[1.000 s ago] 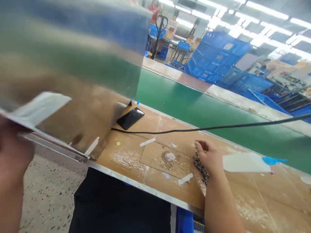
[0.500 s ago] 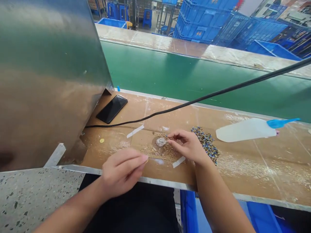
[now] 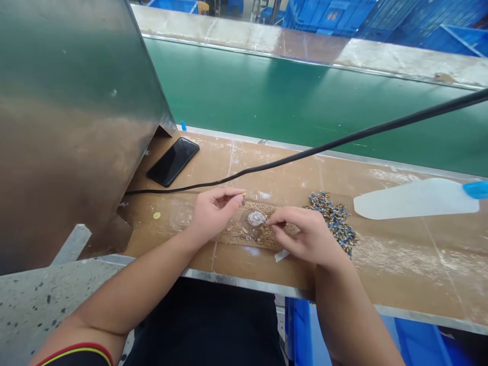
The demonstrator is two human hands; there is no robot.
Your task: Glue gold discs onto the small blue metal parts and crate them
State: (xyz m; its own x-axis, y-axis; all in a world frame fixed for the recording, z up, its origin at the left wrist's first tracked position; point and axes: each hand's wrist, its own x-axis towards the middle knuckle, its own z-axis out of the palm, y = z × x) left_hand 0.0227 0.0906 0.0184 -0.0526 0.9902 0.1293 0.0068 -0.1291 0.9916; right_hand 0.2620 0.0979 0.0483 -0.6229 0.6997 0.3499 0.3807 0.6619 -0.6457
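Observation:
My left hand (image 3: 218,209) hovers over the bench left of a small clear round piece (image 3: 255,218). Its thumb and forefinger are pinched around a tiny yellowish piece (image 3: 243,194), too small to name. My right hand (image 3: 303,231) is at the right side of the clear piece, thumb and forefinger closed at its edge. Whatever lies between those fingertips is too small to make out. Just beyond the right hand spreads a pile of tiny blue and brass-coloured parts (image 3: 337,223). Small crumbs lie on the cardboard around the clear piece.
A black phone (image 3: 173,161) and a yellow disc (image 3: 156,215) lie to the left, near a metal panel (image 3: 76,127). A black cable (image 3: 282,165) crosses above the bench. A white squeeze bottle (image 3: 415,199) lies at right. Behind runs a green belt (image 3: 244,91).
My left hand has moved forward and right, from the bench's front edge to beside the clear piece. My right hand stays at that piece. The view has tilted downward.

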